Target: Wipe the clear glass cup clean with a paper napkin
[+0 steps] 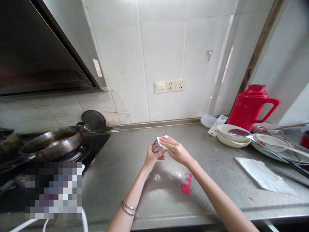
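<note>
Over the middle of the steel counter point(116, 174), my left hand point(151, 158) is wrapped around a small, shiny, see-through glass point(156, 147). Fingers and tissue cover much of the glass, so its full shape is hidden. My right hand point(178, 150) presses a white paper tissue point(162, 141) against the top and right side of the glass, its fingers close together over the paper. Both hands are a little above the counter. Below and to the right of them lies a torn red scrap point(186, 185).
Left is a stove with a metal pan point(51, 141); a round black disc point(93, 121) leans on the wall. At the right stand a red thermos point(248, 108), stacked bowls point(233, 141) and plates with utensils. A white paper sheet point(263, 174) lies before them.
</note>
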Demonstrator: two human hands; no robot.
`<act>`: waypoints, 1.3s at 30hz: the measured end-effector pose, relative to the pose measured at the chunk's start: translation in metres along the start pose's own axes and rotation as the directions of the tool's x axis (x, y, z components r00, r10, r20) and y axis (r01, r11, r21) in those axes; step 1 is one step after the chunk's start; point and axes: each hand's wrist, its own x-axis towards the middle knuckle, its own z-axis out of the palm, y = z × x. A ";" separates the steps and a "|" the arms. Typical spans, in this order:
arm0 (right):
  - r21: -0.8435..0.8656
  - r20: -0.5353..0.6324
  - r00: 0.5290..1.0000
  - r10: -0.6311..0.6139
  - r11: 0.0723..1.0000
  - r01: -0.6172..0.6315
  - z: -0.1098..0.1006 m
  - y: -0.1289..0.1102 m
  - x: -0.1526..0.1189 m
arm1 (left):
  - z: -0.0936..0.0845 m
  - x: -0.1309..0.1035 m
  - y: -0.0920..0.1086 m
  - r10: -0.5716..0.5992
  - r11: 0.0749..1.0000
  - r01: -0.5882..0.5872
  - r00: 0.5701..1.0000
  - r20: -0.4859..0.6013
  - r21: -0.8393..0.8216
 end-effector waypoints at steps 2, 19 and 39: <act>0.021 0.004 1.000 0.004 1.000 -0.004 -0.002 -0.001 0.002 | 0.001 -0.001 0.001 0.001 1.000 -0.001 1.000 -0.003 0.000; 0.111 0.009 1.000 -0.026 0.994 0.025 -0.007 -0.003 0.002 | 0.000 -0.001 0.002 0.058 0.998 -0.058 0.998 -0.016 0.017; 0.693 -0.252 0.710 0.658 0.634 -0.342 0.018 -0.001 0.007 | 0.001 -0.006 0.017 0.087 0.991 -0.075 0.990 0.111 -0.112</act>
